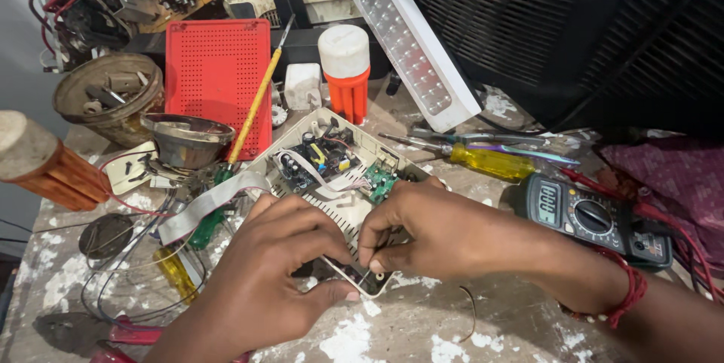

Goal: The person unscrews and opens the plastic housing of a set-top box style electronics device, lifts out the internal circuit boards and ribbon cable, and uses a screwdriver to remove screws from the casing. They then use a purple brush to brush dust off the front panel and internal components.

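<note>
**Head view: open white case gripped at its near corner**

The left hand cupped the case from below; the right hand pinched its near rim, fingers narrow. Risk, as judged: a slip could strain the ribbon cable or tip the case off the surface. The case lay between both hands.

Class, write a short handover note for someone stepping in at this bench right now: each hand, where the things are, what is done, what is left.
Left hand: grips the near edge of the open white case, thumb under the rim.
Right hand: fingertips pinched at that same near corner; whether they hold a small part cannot be told.
Case lies open, its circuit boards and ribbon cable exposed.
Multimeter to the right, yellow screwdriver behind the case, both untouched.
Done: case opened. Left: the work at the near corner.
</note>
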